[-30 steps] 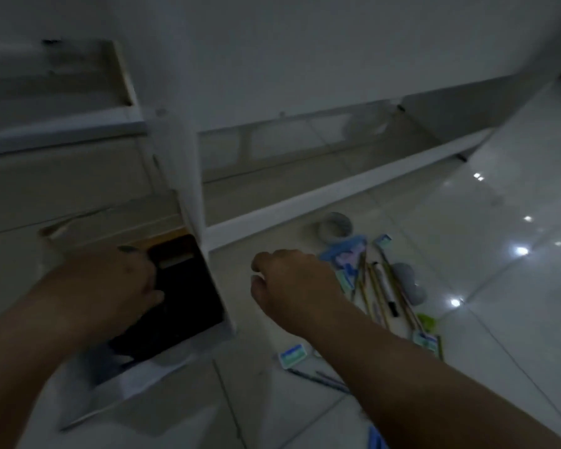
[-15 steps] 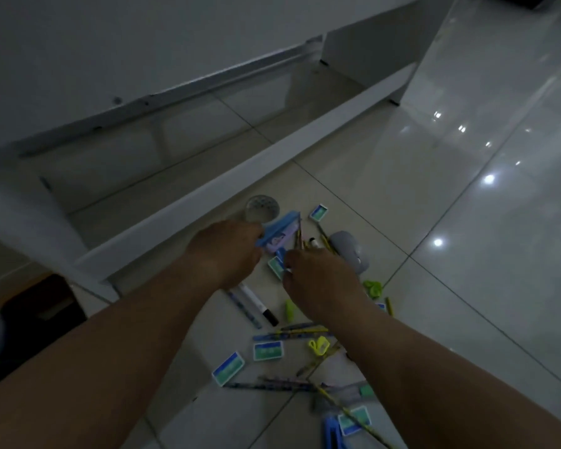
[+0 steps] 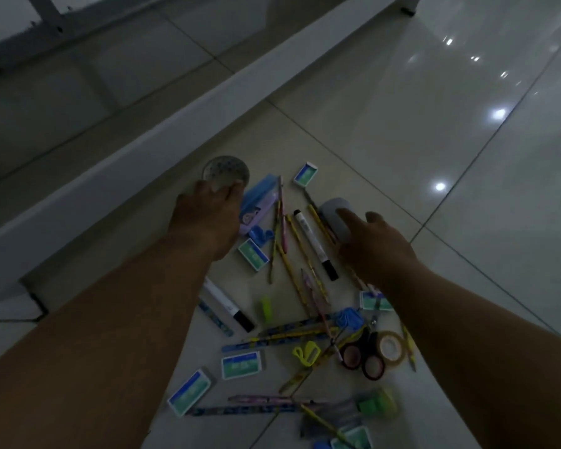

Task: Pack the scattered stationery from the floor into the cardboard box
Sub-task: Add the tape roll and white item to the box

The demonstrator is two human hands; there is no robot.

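No text, brand or number can be read anywhere in this dim, blurred view. Several small boxes (image 3: 305, 174) with blue, white and green printed faces lie scattered across the floor (image 3: 402, 124) in the centre and lower half of the frame, but their print is too soft to make out. A white marker (image 3: 313, 243) at centre shows only faint, unreadable marks.

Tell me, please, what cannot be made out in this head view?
- Box: outside the head view.
- Left hand grip on tin: the hand's back hides its fingers.
- Grey object: right hand covers part; too dim to identify.
- Labels on erasers: too blurred to read.
- Lowest eraser: cut by the bottom edge.
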